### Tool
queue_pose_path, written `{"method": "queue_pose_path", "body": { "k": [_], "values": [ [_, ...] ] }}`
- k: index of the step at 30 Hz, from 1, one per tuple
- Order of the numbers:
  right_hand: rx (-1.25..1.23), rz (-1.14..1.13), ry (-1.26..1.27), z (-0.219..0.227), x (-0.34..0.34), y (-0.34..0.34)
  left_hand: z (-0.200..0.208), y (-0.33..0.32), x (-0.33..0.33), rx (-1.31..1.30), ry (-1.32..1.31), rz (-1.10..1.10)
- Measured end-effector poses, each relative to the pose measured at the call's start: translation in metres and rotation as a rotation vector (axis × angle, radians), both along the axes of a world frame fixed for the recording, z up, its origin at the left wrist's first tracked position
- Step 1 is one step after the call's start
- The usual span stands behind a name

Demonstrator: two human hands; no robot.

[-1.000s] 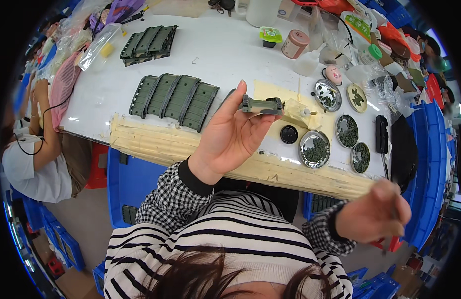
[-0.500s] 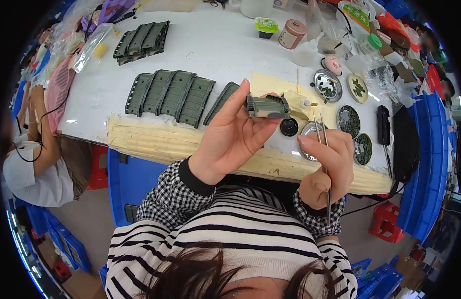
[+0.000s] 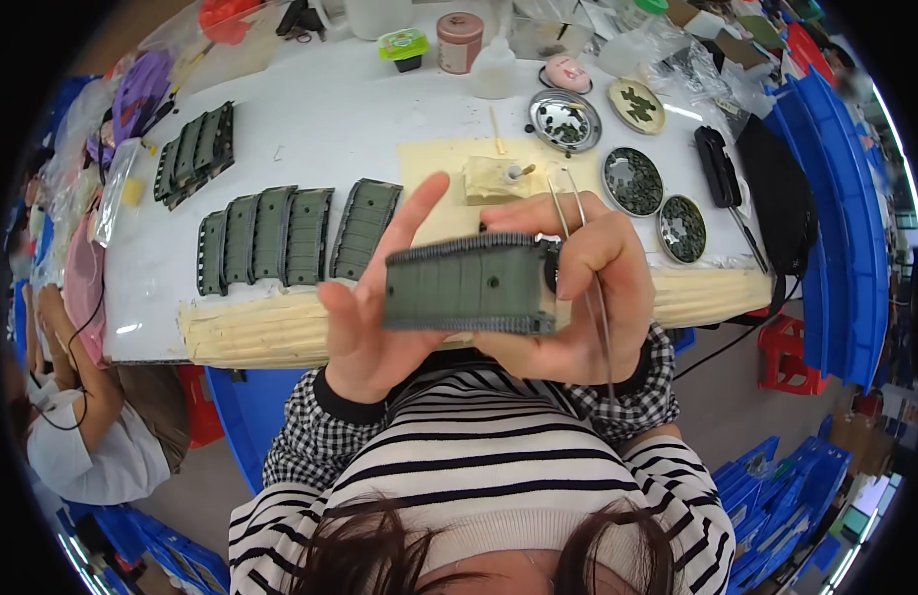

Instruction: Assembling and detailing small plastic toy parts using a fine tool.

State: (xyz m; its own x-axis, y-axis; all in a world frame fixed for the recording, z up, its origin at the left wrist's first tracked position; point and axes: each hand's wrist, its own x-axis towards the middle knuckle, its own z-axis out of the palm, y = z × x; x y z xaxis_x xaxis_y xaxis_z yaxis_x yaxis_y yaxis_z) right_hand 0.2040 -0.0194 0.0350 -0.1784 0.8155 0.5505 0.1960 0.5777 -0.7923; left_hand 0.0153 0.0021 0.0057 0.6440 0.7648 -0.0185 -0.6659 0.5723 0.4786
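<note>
Plainly, we see the green panel (image 3: 464, 288) just left of the right hand (image 3: 610, 297), whose grip clasps its right end and also holds tweezers (image 3: 606, 347); the panel's long axis runs sideways, leftward from that grip; the left hand (image 3: 367, 342), fingers spread, sits behind the opposite end, and we cannot tell whether it touches; farther out beyond the left grip, we find a slanted panel (image 3: 367, 230) on the surface (image 3: 300, 109)

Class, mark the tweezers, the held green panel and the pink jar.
Tweezers (image 3: 603, 327), head view: lower metal shank.
Green panel (image 3: 454, 285), head view: middle of its broad face.
Pink jar (image 3: 460, 48), head view: side of its body.
</note>
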Motion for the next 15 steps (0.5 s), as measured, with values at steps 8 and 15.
{"method": "queue_pose_path", "body": {
  "k": [8,15],
  "values": [
    [-0.218,0.343,-0.092,0.009,0.032,-0.011,-0.006,0.002,-0.019,0.264,0.241,-0.489],
    [0.003,-0.578,-0.552,0.006,0.104,-0.006,-0.001,-0.003,-0.01,0.123,0.3,-0.169]
  ]
}}
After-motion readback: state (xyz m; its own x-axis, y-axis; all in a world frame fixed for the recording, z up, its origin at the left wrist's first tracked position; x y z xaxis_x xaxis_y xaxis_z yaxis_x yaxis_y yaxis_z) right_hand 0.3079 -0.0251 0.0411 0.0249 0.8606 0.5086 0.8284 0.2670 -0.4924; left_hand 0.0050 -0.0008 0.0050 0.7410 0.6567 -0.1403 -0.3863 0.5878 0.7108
